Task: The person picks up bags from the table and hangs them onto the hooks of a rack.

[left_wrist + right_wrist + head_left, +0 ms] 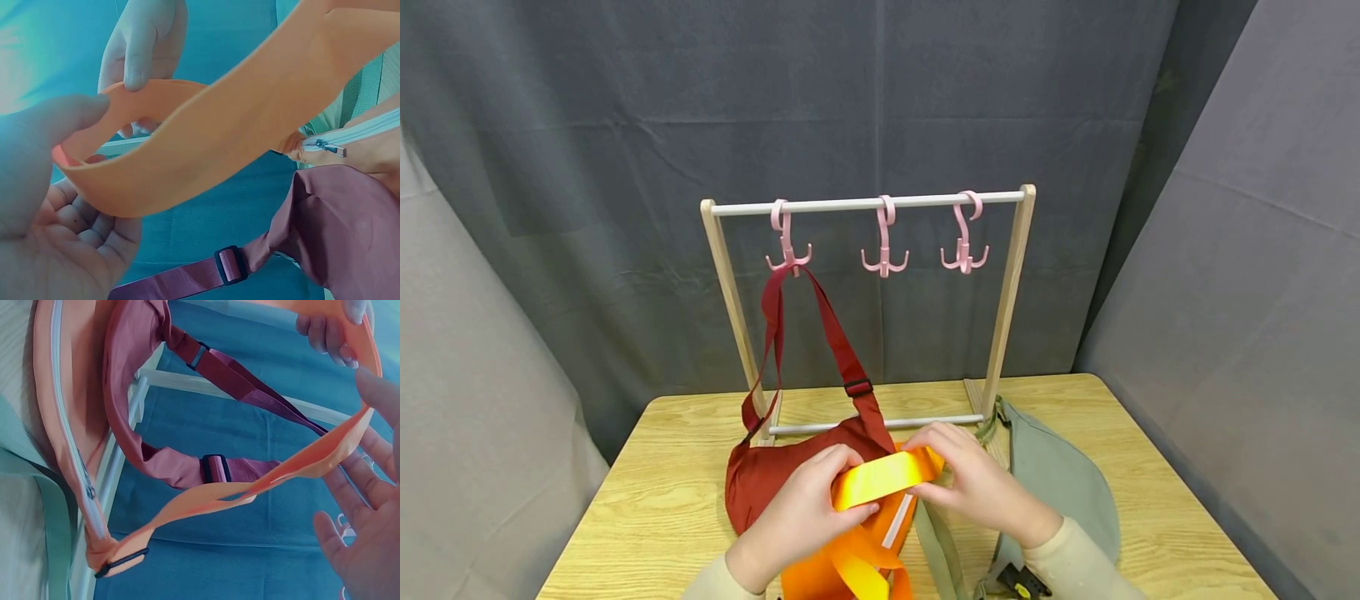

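Note:
In the head view my left hand (805, 512) pinches one end of a looped orange bag strap (887, 478), thumb against fingers. My right hand (973, 479) pinches the same strap at the other end, so a stretch spans between them. The left wrist view shows the strap (200, 153) curving as a wide loop through both hands. The orange bag (808, 575) lies below, partly hidden by the hands and strap; its zipper (65, 431) shows in the right wrist view. Just behind is a dark red shoulder bag (752, 483), its strap looped over the left pink hook (787, 242).
A wooden-sided rack (1015, 275) stands at the back of the table (655, 483). Two more pink hooks, a middle one (884, 242) and a right one (964, 242), hang from its bar. A grey-green bag (1063, 483) lies at the right, beside my right forearm.

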Demonstrator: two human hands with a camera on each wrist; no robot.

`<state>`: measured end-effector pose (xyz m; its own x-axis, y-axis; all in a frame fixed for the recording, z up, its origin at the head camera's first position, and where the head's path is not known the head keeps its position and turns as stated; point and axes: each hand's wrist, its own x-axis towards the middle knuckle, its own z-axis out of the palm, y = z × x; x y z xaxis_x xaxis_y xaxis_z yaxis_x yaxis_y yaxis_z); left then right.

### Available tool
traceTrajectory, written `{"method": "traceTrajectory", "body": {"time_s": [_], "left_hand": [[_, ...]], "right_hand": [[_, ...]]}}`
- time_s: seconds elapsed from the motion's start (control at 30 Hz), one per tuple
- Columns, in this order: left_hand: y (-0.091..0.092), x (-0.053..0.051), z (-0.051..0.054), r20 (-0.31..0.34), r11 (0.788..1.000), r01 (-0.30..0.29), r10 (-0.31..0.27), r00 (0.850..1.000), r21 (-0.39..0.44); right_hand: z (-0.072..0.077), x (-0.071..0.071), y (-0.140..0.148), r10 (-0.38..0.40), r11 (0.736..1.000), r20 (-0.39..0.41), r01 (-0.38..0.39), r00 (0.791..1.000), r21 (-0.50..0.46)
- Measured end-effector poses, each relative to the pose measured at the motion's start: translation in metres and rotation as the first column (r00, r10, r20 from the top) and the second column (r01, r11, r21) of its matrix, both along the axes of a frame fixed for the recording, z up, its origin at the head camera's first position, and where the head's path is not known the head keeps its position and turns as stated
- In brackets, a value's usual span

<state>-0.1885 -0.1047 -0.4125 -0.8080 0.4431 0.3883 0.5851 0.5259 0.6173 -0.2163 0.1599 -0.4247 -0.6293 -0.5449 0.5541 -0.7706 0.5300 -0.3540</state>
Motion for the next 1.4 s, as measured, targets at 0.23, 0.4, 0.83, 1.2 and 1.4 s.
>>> {"method": "traceTrajectory", "body": {"time_s": [0.23,0.4,0.83,1.2,1.4], "left_hand": [[-0.004,-0.001,0.011,-0.005,1.0,0.003,-0.003,1.0,-0.003],[-0.008,-0.004,0.02,0.005,1.0,0.013,-0.013,1.0,0.005],[-0.015,-0.009,0.044,0.089,1.0,0.029,-0.03,0.996,0.011],[-0.025,-0.016,0.065,0.115,0.997,0.07,-0.073,0.991,0.034],[-0.026,-0.019,0.076,0.114,0.997,0.066,-0.069,0.991,0.029]], "right_hand": [[0.012,-0.002,0.004,-0.002,1.0,0.04,0.001,0.999,0.02],[0.02,-0.003,0.006,0.026,0.999,0.08,-0.027,0.996,0.018],[0.039,-0.008,0.008,0.066,0.998,0.097,-0.063,0.993,-0.031],[0.062,-0.01,0.009,0.046,0.998,0.096,-0.042,0.994,-0.051],[0.076,-0.012,0.008,0.056,0.996,0.11,-0.048,0.992,-0.081]]}}
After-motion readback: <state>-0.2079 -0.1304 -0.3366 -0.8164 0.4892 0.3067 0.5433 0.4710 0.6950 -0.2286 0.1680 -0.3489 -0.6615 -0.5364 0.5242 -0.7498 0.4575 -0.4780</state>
